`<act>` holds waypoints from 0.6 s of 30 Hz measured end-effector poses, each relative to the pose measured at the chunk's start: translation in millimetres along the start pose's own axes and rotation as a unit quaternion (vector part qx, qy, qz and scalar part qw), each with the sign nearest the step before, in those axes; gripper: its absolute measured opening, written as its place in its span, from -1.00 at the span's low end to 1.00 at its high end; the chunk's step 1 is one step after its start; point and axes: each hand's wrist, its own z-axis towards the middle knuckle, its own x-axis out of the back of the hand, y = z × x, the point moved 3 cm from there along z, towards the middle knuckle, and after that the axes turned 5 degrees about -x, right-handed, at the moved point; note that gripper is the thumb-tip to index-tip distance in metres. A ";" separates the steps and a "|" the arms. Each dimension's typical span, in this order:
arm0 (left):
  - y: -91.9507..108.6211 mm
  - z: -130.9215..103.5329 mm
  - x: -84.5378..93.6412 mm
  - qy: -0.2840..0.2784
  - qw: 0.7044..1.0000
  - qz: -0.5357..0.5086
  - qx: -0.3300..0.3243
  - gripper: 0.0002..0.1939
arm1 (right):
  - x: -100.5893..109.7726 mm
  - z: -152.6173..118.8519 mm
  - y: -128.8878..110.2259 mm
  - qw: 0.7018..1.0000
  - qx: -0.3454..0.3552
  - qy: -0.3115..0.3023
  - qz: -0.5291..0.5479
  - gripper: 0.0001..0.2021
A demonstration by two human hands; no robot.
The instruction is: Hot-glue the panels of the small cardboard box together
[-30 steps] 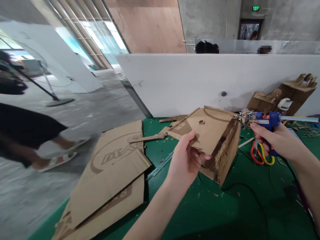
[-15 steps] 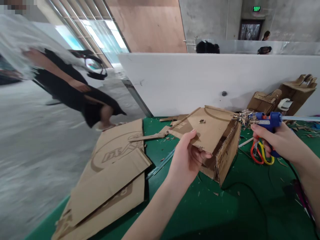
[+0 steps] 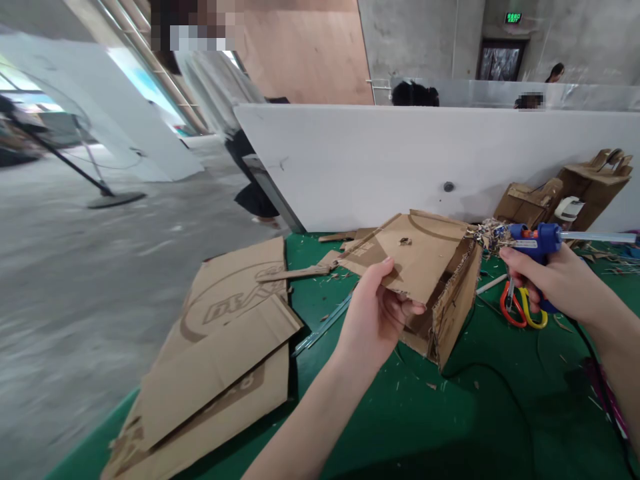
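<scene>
My left hand [image 3: 380,307] grips the near edge of a cardboard panel [image 3: 410,257], thumb on top and fingers curled beneath. This panel is the tilted top of a cardboard box [image 3: 457,303], with an open gap showing along its right side. A blue glue gun [image 3: 537,243] is clasped in my right hand [image 3: 555,277], a clear glue stick [image 3: 600,237] poking out behind it. Cardboard scraps and fibres cling around its nozzle, which points at the box's far right corner. Scissors [image 3: 513,307] with red and yellow handles lie just below the glue gun.
Flat cardboard sheets [image 3: 220,373] are stacked on the green table [image 3: 400,427] at left. Glue sticks [image 3: 323,327] lie beside them. A white partition [image 3: 360,167] rises behind, with cardboard constructions [image 3: 595,183] at right. The gun's black cord [image 3: 500,377] crosses the table. A person [image 3: 215,87] stands beyond the partition's left end.
Both hands, the panel and the glue gun stay almost where they were. The passing person has moved rightward, now partly behind the partition's left end.
</scene>
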 end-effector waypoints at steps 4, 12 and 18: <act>-0.3 0.7 0.8 -0.003 1.000 -0.001 0.003 -0.92 | -0.3 -0.8 1.9 1.000 0.000 0.001 0.019 -0.57; 0.8 -0.8 0.8 -0.014 1.000 0.003 0.000 -0.93 | 0.1 -6.3 -0.9 1.000 -0.020 -0.011 -0.018 -0.56; 0.8 -1.2 0.7 -0.013 1.000 0.000 0.007 -0.93 | -1.0 -9.1 -1.3 0.999 -0.028 -0.016 -0.033 -0.57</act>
